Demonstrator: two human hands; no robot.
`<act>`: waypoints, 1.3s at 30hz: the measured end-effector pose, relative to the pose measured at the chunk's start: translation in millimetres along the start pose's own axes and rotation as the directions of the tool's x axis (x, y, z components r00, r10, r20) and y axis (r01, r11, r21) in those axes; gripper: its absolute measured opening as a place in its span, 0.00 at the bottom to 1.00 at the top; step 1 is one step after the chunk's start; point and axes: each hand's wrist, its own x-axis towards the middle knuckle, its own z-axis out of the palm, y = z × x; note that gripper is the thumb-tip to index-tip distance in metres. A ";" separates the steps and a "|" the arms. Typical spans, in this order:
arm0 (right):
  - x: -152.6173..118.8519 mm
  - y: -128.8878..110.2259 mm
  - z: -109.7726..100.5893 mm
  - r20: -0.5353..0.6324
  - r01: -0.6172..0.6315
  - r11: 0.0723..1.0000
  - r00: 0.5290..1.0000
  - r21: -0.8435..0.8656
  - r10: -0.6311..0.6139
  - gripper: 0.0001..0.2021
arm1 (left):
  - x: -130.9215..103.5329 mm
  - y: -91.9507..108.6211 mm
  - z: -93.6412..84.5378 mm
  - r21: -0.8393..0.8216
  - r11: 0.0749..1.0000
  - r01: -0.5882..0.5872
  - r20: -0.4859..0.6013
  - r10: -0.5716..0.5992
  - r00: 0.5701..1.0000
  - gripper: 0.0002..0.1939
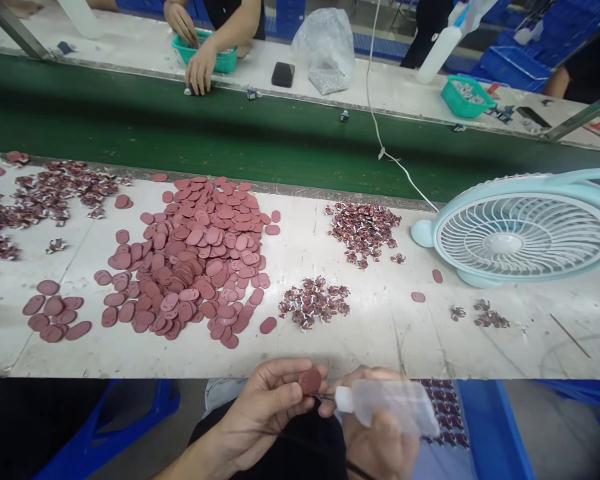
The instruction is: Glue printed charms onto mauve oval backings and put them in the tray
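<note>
Near the front edge of the white table, my left hand [275, 407] pinches a red oval disc [311, 381] between thumb and fingers. My right hand [380, 427] is wrapped round a translucent squeeze bottle [390, 402], which lies nearly level with its white cap toward the disc. A thin dark tip reaches from the cap to the disc's lower right edge. Beyond my hands, a large heap of red oval discs [195, 253] covers the table's left middle. Small brown-and-white figure pieces [314, 303] lie in a pile just beyond my hands, with another pile [363, 230] behind it.
A light blue fan [525, 227] stands at the right. A green conveyor belt [280, 147] runs behind the table [370, 333]. Across it, a person's hands [200, 63] work at a teal basket [226, 61]. Below right, a blue crate [505, 427] is beside rows of pieces.
</note>
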 end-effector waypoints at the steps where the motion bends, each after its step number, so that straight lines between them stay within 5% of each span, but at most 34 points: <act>1: 8.5 -6.9 -0.3 -0.044 -0.065 0.983 0.996 0.173 0.074 0.15 | -0.3 0.5 -0.2 -0.005 1.000 -0.002 -0.002 0.002 1.000 0.14; 4: 43.5 -19.4 -13.0 0.066 -0.320 0.709 0.930 0.628 0.362 0.16 | -1.1 2.4 -0.9 -0.013 1.000 0.001 -0.013 -0.002 1.000 0.12; 6: 67.6 -16.9 -28.6 0.208 -0.398 0.541 0.902 0.741 0.378 0.14 | -1.5 4.1 -1.9 -0.020 1.000 -0.003 -0.036 0.002 0.999 0.12; 12: 84.0 -0.2 -53.9 0.194 -0.268 0.568 0.963 0.778 0.188 0.25 | -6.9 15.1 -9.4 -0.005 0.998 -0.067 -0.161 0.065 0.985 0.14; 14: 74.2 -0.9 -46.7 0.152 -0.117 0.826 0.988 0.552 0.039 0.26 | -10.2 20.5 -12.7 0.007 0.995 -0.100 -0.211 0.099 0.972 0.16; 16: 66.5 0.5 -32.0 0.195 0.158 0.986 0.967 0.043 -0.164 0.20 | -13.3 25.6 -15.9 0.025 0.990 -0.138 -0.242 0.140 0.960 0.16; 18: 64.5 7.5 -12.8 0.317 0.380 0.853 0.909 -0.358 -0.272 0.14 | -16.0 29.6 -19.0 0.045 0.985 -0.166 -0.249 0.172 0.953 0.16; 19: 65.4 13.0 -3.4 0.375 0.436 0.793 0.883 -0.426 -0.284 0.13 | -17.3 31.0 -20.5 0.051 0.983 -0.177 -0.246 0.184 0.952 0.16; 23: 72.1 39.4 17.3 0.611 0.638 0.566 0.743 -0.522 -0.275 0.20 | -22.8 34.3 -27.5 0.045 0.978 -0.203 -0.244 0.207 0.947 0.16; 27: 83.0 57.1 8.1 0.715 0.756 0.376 0.644 -0.537 -0.273 0.25 | -25.8 35.3 -32.3 0.031 0.977 -0.212 -0.271 0.212 0.939 0.15; 34: 116.8 54.5 2.7 0.717 0.764 0.222 0.645 -0.606 -0.262 0.22 | -25.1 41.0 -21.0 0.051 0.978 -0.202 -0.280 0.208 0.937 0.15; 39: 94.7 44.5 0.6 0.760 0.788 0.217 0.615 -0.577 -0.212 0.19 | -28.0 45.8 -20.6 0.050 0.973 -0.225 -0.324 0.229 0.918 0.16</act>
